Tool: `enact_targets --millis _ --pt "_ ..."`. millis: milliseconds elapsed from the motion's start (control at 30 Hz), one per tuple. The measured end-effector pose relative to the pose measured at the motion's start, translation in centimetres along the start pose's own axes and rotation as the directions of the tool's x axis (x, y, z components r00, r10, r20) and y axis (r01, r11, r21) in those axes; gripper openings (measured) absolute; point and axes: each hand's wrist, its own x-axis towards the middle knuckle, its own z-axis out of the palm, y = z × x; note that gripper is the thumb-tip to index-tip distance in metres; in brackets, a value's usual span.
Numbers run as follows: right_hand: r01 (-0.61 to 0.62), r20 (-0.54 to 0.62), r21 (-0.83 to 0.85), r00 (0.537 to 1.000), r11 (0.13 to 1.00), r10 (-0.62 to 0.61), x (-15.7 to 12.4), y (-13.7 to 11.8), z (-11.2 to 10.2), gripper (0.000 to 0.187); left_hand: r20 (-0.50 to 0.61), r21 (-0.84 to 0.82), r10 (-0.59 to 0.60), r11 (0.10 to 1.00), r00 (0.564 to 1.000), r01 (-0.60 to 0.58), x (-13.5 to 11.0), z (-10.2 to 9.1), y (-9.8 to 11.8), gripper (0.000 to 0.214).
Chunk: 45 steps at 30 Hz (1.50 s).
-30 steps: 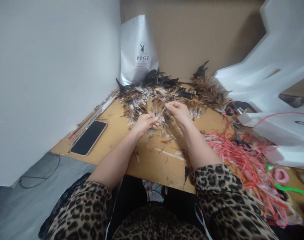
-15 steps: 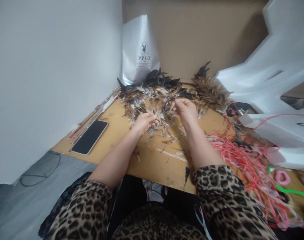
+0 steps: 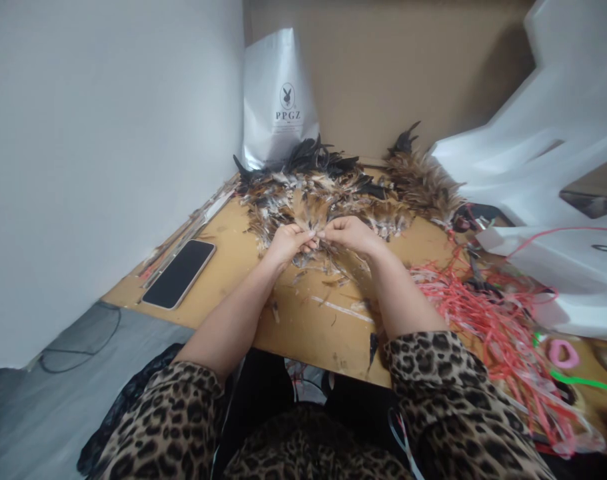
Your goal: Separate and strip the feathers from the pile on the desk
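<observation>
Our right hand (image 3: 350,233) has just come in beside our left hand (image 3: 287,244), its fingers pinched, on what we can't tell; our left fingers grip the brown feather bunch (image 3: 308,209), fanned just past them; so both hands now meet there.

Fan of brown feathers (image 3: 303,208), tips spread upward, bases bunched together, against a mixed feather heap (image 3: 270,200).

Base of feather bunch (image 3: 307,208) hidden behind fingertips (image 3: 308,235), fine print (image 3: 288,129) on bag (image 3: 278,70) illegible
</observation>
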Motion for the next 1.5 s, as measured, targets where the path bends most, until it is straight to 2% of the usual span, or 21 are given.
enact_targets --millis 167,333,467,633,800,1067,1233,1500 --pt "-0.040 -0.019 0.113 0.999 0.993 0.042 -0.1 -0.1 0.5 0.031 0.002 -0.056 -0.002 0.998 1.000 0.002 0.0 0.0 -0.1 0.017" --pt "-0.031 -0.069 0.296 0.996 0.955 0.054 -0.3 -0.9 0.8 0.032 -0.058 -0.178 -0.075 0.982 0.995 0.063 0.3 -0.2 -0.1 0.013" --pt "-0.007 -0.181 0.270 0.982 0.963 0.058 -0.2 -1.0 1.2 0.029 -0.022 -0.199 -0.104 0.975 0.994 0.098 0.3 -0.2 -0.3 0.012" --pt "0.031 -0.259 0.166 0.966 0.986 0.013 -0.1 -1.1 2.0 0.022 0.037 -0.195 -0.127 0.972 0.991 0.131 -0.1 0.2 -0.2 0.014" --pt "0.043 -0.240 0.186 0.971 0.982 0.004 -0.1 -1.1 2.4 0.022 0.018 -0.186 -0.116 0.976 0.993 0.117 -0.2 0.4 -0.1 0.010" --pt "-0.105 -0.130 0.415 0.976 0.904 0.173 0.0 -1.1 1.8 0.025 -0.035 -0.218 -0.085 0.973 0.996 0.076 0.1 0.1 -0.2 0.009" --pt "-0.051 -0.174 0.411 0.976 0.910 0.133 0.2 -0.4 2.1 0.030 -0.061 -0.205 -0.113 0.974 0.992 0.098 0.0 0.3 -0.1 0.011" --pt "0.044 -0.266 0.370 0.962 0.928 0.060 0.1 -0.7 2.8 0.030 -0.031 -0.182 -0.100 0.979 0.995 0.093 -0.2 0.5 0.1 0.008"
